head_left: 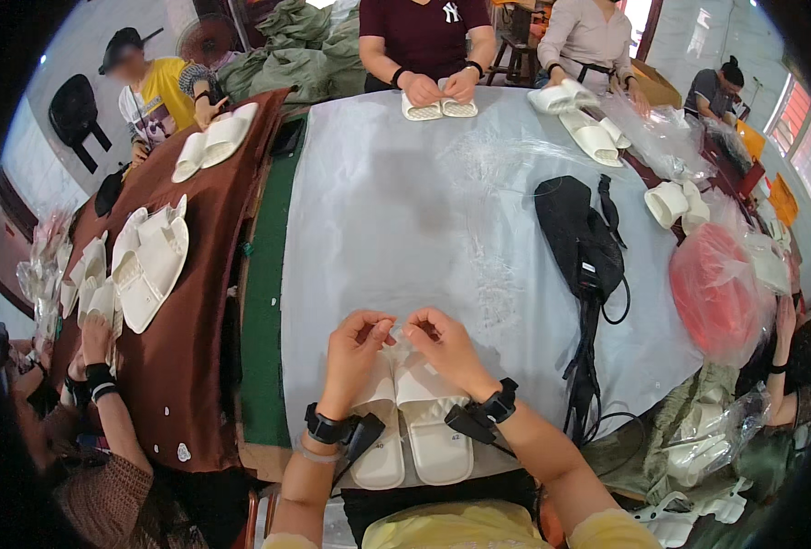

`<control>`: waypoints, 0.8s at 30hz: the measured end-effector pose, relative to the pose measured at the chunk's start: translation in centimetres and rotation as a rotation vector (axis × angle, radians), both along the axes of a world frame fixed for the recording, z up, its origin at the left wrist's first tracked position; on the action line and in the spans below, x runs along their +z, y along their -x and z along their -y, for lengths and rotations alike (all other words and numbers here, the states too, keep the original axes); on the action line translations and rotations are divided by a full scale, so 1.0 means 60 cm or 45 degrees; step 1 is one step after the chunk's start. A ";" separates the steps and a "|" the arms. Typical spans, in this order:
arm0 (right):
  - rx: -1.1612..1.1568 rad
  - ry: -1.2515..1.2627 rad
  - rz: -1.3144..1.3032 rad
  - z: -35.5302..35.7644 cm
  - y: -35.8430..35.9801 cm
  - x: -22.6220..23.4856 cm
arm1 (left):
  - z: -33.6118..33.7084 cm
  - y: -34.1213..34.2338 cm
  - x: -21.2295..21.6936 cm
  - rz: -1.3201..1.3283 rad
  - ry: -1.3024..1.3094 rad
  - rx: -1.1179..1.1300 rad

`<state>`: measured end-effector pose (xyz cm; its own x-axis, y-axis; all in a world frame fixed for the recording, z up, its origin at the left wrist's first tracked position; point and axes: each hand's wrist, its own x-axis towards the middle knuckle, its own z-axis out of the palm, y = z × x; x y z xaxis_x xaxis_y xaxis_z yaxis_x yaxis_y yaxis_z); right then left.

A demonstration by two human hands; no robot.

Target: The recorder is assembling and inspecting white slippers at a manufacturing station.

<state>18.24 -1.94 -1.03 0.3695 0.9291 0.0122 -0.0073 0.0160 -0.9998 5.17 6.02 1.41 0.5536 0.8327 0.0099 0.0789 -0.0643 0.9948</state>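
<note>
A pair of white open-toe slippers lies side by side on the pale table cover in front of me, the left slipper close against the right slipper. Over their far ends I hold my left hand and my right hand, fingertips almost meeting. Thumb and fingers of each hand are curled into a pinch; anything between them is too small to make out. Dark bands with small black boxes circle both my wrists and partly cover the slippers.
Right of my hands lies a black bag with straps trailing toward me. Beyond it sits a clear plastic bag with red contents. A brown-covered table at left carries white slippers. Across the table, a co-worker's hands touch another pair.
</note>
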 end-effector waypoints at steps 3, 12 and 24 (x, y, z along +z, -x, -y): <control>-0.024 -0.006 0.008 0.001 -0.001 0.004 | -0.001 0.000 0.000 0.024 0.031 -0.014; -0.003 -0.027 0.054 -0.001 -0.004 0.000 | -0.001 0.000 -0.005 0.068 0.037 -0.061; 0.000 -0.027 0.047 -0.001 -0.002 0.002 | 0.000 -0.001 -0.004 0.103 0.109 -0.028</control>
<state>18.39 -1.90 -0.90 0.3687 0.9284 0.0457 0.0300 0.0373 -0.9989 5.24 6.04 1.17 0.5720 0.8201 -0.0154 -0.0025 0.0205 0.9998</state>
